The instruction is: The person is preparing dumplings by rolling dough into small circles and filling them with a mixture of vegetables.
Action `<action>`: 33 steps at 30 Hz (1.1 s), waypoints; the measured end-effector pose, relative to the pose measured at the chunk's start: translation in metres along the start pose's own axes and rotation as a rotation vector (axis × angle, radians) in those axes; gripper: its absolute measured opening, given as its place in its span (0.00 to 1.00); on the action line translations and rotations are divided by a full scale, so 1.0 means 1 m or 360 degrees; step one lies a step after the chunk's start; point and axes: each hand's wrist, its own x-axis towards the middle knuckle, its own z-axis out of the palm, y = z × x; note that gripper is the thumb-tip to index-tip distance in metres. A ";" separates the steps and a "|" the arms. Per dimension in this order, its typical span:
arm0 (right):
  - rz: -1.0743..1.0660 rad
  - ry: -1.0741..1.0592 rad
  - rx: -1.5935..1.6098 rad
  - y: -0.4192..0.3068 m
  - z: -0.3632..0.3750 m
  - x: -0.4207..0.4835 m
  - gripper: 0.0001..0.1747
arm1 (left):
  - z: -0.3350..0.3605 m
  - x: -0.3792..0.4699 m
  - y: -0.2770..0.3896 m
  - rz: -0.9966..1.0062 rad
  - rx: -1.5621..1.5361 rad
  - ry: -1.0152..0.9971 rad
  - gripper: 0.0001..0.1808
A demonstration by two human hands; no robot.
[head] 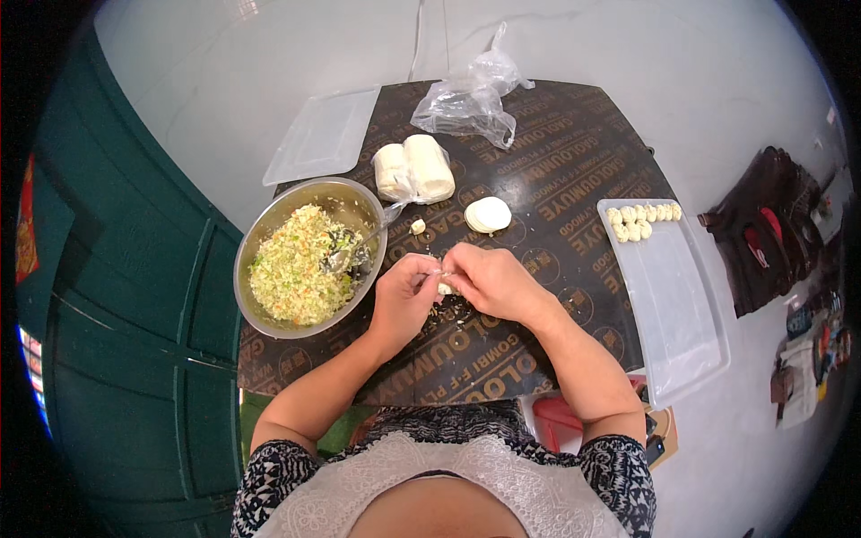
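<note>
Over the middle of the table, my left hand and my right hand meet, their fingertips pinching the edge of a small filled dumpling. My fingers cover most of it. Left of my hands stands a steel bowl with chopped vegetable filling, and a metal spoon rests in it. A stack of round dough wrappers lies just beyond my right hand. One small pale dough lump sits alone beyond my left hand.
Plastic-wrapped wrapper stacks lie behind the bowl, a crumpled clear bag at the back. A translucent tray holding several dumplings overhangs the right table edge. Another translucent sheet or lid lies back left. Crumbs dot the printed plywood table.
</note>
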 end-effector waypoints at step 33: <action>0.0161 -0.0015 0.0267 0.002 -0.003 0.001 0.05 | 0.001 0.000 0.008 0.0038 -0.0266 -0.0085 0.11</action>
